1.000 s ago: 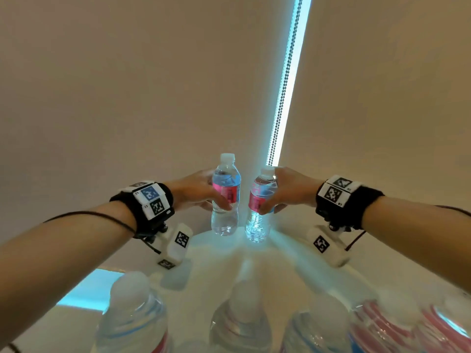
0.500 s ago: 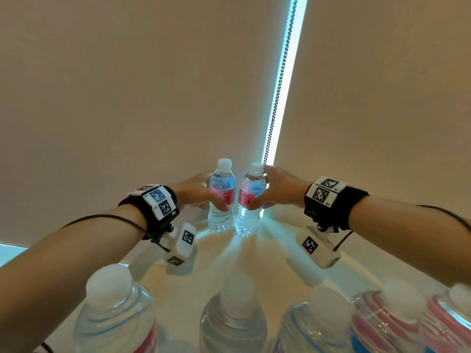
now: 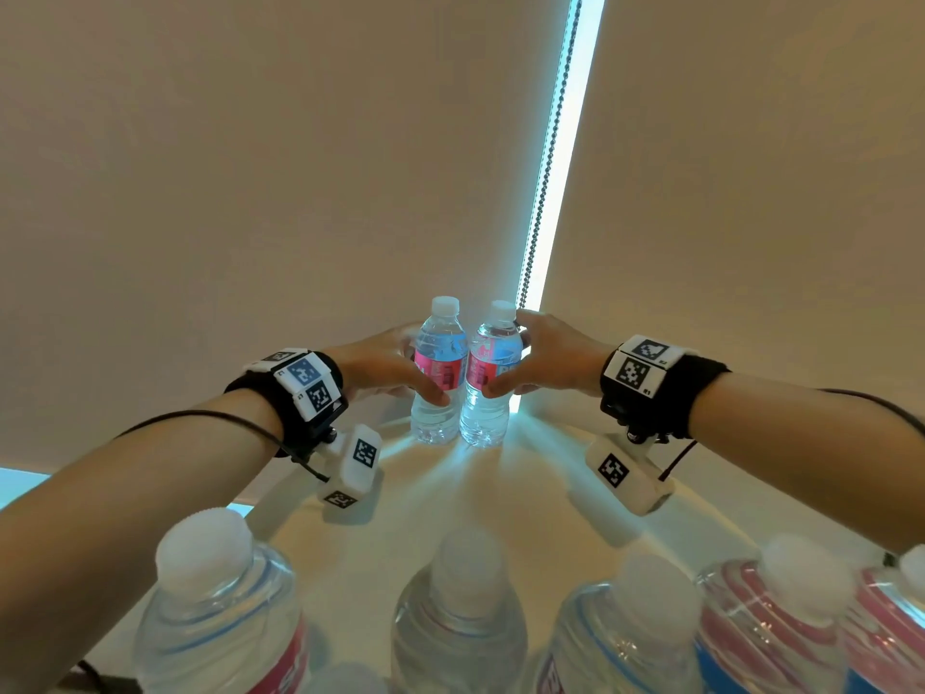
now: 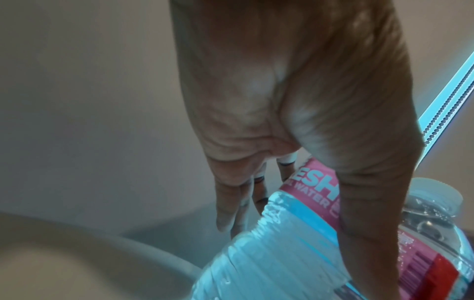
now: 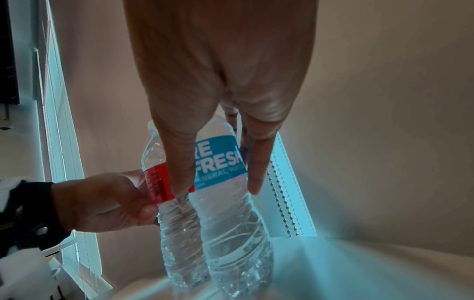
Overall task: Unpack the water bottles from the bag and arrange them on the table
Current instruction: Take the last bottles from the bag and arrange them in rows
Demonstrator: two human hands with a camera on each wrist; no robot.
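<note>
Two clear water bottles with pink, red and blue labels stand upright side by side at the far end of the pale table [image 3: 500, 503], close to the blinds. My left hand [image 3: 385, 373] grips the left bottle [image 3: 439, 373] around its label, thumb in front. My right hand [image 3: 545, 363] grips the right bottle [image 3: 490, 378] the same way. In the left wrist view my fingers [image 4: 231, 199] curl behind the left bottle [image 4: 282, 243]. In the right wrist view thumb and fingers [image 5: 256, 162] wrap the right bottle [image 5: 225, 203], with the left bottle [image 5: 177, 233] touching it. No bag is in view.
Several more capped bottles stand in a row at the near edge, among them one at the left [image 3: 215, 618], one in the middle [image 3: 458, 618] and one at the right [image 3: 781, 618]. Beige roller blinds [image 3: 300, 167] with a bead chain [image 3: 548, 167] close off the far side.
Both hands have carried their bottles farther away and closer together. The two bottles now stand touching on the far end of the table.
</note>
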